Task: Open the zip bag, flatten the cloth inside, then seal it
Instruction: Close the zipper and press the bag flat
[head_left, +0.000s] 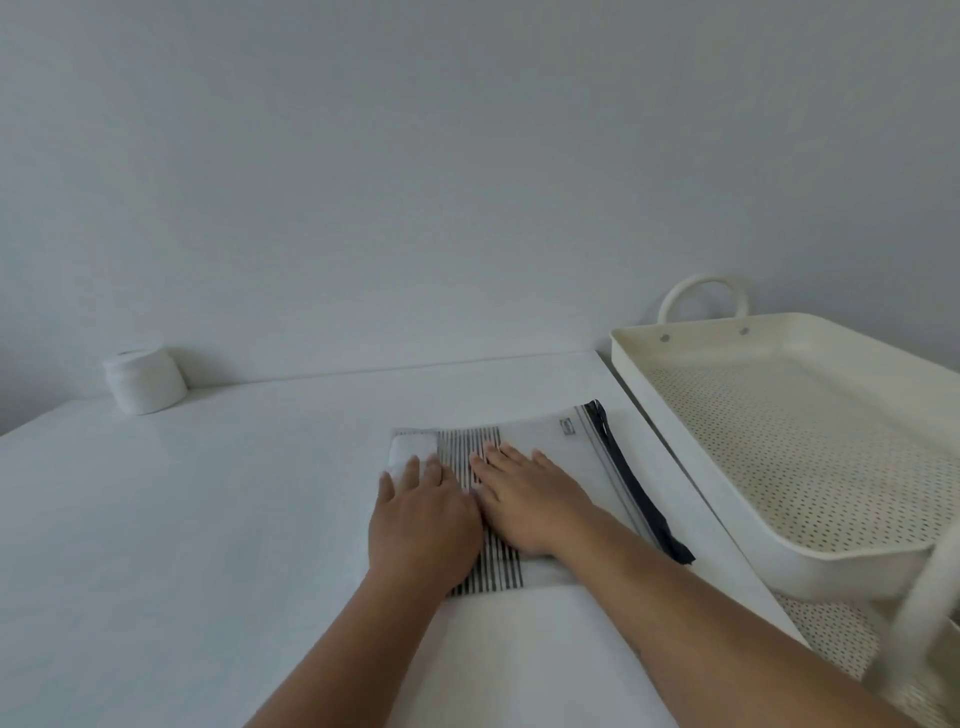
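A translucent zip bag (566, 441) lies flat on the white table (208, 519), its black zipper (639, 483) running along the right edge. Inside it is a cloth with black and white stripes (467, 441), white at its left end. My left hand (423, 519) rests palm down on the left part of the bag, fingers spread. My right hand (530, 499) lies flat beside it on the bag's middle, over the striped cloth. Both hands press on the bag and grip nothing. Whether the zipper is closed is unclear.
A cream perforated tray (779, 441) with a loop handle, the top shelf of a cart, stands right of the table, close to the zipper edge. A white roll (145, 382) sits at the table's back left near the wall.
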